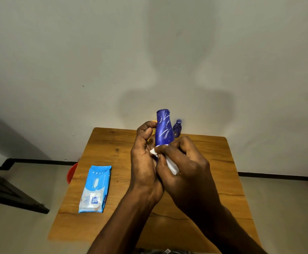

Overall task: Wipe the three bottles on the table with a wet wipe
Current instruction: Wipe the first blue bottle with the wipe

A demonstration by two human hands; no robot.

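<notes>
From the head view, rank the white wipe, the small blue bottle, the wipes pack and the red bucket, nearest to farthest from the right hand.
1. White wipe: pinched in the right hand.
2. Small blue bottle: table's far edge.
3. Wipes pack: left on the table.
4. Red bucket: on the floor beyond the table's left edge.

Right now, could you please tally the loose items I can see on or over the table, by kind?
Blue bottles: 2, the large bottle held up and a small bottle behind it
Wet wipes: 1, the white wipe
Wipe packs: 1, the blue pack
Total: 4
</notes>
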